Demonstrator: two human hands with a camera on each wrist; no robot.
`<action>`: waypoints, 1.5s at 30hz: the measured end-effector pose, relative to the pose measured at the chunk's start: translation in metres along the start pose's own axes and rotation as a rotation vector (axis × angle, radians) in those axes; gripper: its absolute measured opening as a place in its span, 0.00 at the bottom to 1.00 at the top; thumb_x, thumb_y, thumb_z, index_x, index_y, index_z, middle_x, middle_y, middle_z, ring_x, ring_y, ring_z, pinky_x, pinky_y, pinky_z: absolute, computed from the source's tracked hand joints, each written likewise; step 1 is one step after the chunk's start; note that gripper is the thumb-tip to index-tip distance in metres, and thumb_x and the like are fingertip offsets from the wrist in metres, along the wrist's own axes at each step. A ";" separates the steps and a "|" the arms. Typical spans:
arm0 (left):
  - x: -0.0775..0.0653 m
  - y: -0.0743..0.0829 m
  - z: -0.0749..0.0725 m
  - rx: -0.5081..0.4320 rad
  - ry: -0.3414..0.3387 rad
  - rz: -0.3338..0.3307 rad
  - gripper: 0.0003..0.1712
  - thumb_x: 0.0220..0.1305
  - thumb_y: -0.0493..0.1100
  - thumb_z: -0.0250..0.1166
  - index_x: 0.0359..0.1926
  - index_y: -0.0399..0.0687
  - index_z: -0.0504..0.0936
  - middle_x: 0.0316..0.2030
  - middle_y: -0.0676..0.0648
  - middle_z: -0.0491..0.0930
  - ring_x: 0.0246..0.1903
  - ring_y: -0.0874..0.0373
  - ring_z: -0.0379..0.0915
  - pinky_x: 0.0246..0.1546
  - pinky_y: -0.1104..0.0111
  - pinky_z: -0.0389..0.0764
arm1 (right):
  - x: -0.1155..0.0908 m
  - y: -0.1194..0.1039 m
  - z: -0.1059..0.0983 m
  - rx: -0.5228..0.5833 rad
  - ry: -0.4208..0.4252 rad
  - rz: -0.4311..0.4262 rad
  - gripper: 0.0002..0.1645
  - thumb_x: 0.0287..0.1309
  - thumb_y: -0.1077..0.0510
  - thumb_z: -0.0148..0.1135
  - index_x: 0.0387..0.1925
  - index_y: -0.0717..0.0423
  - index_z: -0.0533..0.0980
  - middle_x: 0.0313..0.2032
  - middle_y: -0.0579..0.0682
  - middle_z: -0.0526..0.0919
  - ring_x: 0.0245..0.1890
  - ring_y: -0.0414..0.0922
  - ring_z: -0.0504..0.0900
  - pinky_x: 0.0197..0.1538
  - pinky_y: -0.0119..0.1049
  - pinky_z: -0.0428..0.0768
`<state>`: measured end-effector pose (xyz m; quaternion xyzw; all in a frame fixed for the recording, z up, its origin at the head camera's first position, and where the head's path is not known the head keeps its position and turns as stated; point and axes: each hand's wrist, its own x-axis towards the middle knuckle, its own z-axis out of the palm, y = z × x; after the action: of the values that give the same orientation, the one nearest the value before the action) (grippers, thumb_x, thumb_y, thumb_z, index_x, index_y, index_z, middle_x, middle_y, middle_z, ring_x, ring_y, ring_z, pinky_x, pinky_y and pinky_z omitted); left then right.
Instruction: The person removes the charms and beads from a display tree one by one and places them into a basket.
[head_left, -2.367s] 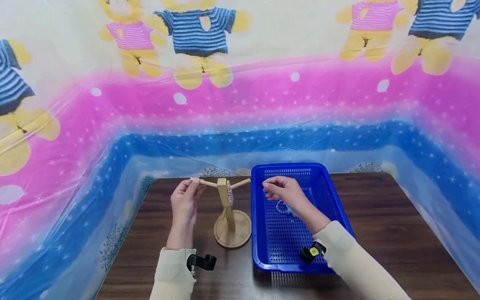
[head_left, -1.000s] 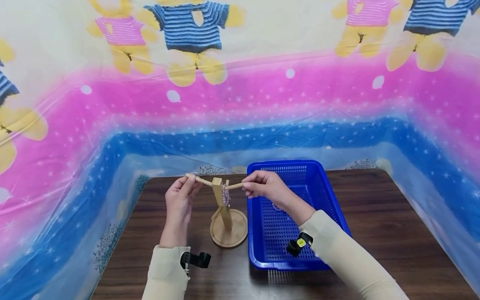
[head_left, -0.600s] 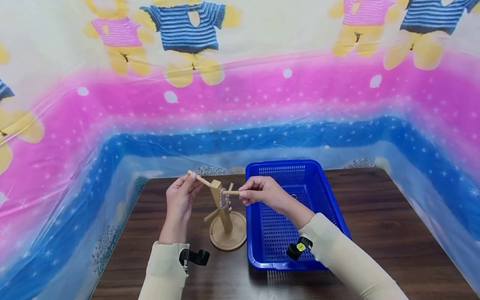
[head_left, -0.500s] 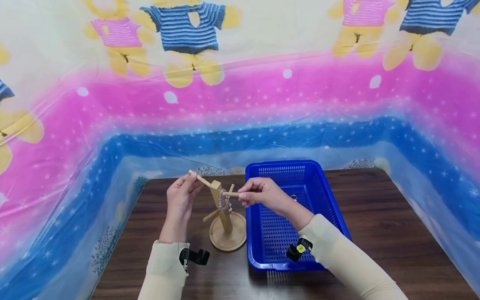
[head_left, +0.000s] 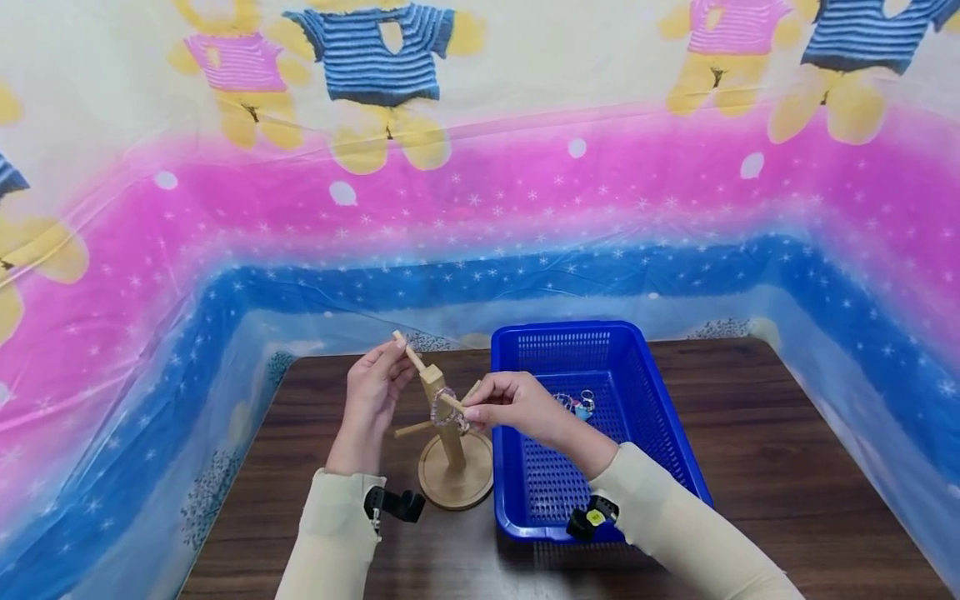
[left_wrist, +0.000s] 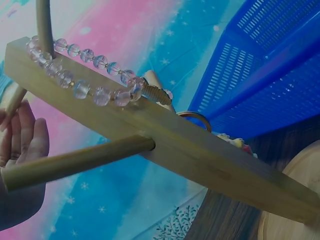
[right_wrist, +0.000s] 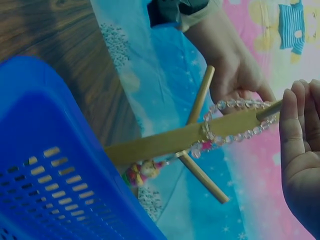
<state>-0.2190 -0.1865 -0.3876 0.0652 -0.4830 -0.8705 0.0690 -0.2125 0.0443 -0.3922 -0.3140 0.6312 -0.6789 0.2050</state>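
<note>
A wooden peg stand with a round base [head_left: 442, 487] stands on the table left of the basket. My left hand [head_left: 372, 387] pinches the upper left peg near its tip. With thumb and fingertips, my right hand [head_left: 517, 404] grips the end of the peg pointing toward me. A clear pinkish bead bracelet [left_wrist: 80, 90] loops over that peg and lies against the post [left_wrist: 200, 150]. In the right wrist view, a small colourful charm [right_wrist: 142, 172] hangs behind the post. Another peg [left_wrist: 80, 162] sticks out lower down, bare.
A blue plastic basket [head_left: 498, 500] stands right of the stand, under my right forearm. Inside it lie a beaded piece and a blue charm with a ring [head_left: 583, 408]. A patterned cloth [head_left: 480, 208] hangs behind the dark wooden table [head_left: 750, 433].
My right hand has come from over the basket to a peg. The stand has turned, bringing the bracelet's peg toward me; my left hand stays on its peg and shifts slightly right.
</note>
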 end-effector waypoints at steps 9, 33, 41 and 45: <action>0.008 0.001 0.004 0.111 -0.026 -0.051 0.22 0.75 0.32 0.56 0.26 0.55 0.87 0.23 0.56 0.86 0.24 0.69 0.82 0.31 0.80 0.85 | -0.003 0.005 0.017 0.008 0.033 -0.020 0.21 0.66 0.62 0.66 0.46 0.82 0.74 0.30 0.35 0.87 0.30 0.32 0.86 0.39 0.28 0.89; 0.020 0.009 0.006 0.332 -0.153 -0.157 0.18 0.76 0.40 0.59 0.29 0.60 0.87 0.27 0.59 0.86 0.34 0.66 0.83 0.42 0.77 0.86 | 0.000 0.011 0.052 0.034 0.134 -0.084 0.16 0.64 0.67 0.65 0.45 0.82 0.77 0.30 0.32 0.85 0.26 0.32 0.84 0.37 0.25 0.87; 0.018 0.005 0.004 0.403 -0.141 -0.109 0.14 0.75 0.42 0.62 0.32 0.56 0.89 0.27 0.58 0.87 0.32 0.66 0.84 0.42 0.73 0.87 | 0.001 0.011 0.055 0.015 0.152 -0.060 0.15 0.63 0.68 0.66 0.44 0.80 0.78 0.36 0.54 0.90 0.27 0.31 0.85 0.37 0.30 0.90; 0.014 0.005 0.001 0.499 -0.143 -0.070 0.12 0.75 0.46 0.63 0.45 0.44 0.89 0.32 0.57 0.87 0.35 0.66 0.85 0.45 0.71 0.87 | 0.002 0.009 0.057 0.008 0.157 -0.041 0.13 0.63 0.69 0.66 0.45 0.78 0.79 0.39 0.63 0.89 0.28 0.31 0.86 0.37 0.29 0.90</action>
<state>-0.2327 -0.1906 -0.3836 0.0354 -0.6839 -0.7286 -0.0139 -0.1761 0.0009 -0.4004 -0.2721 0.6360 -0.7080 0.1422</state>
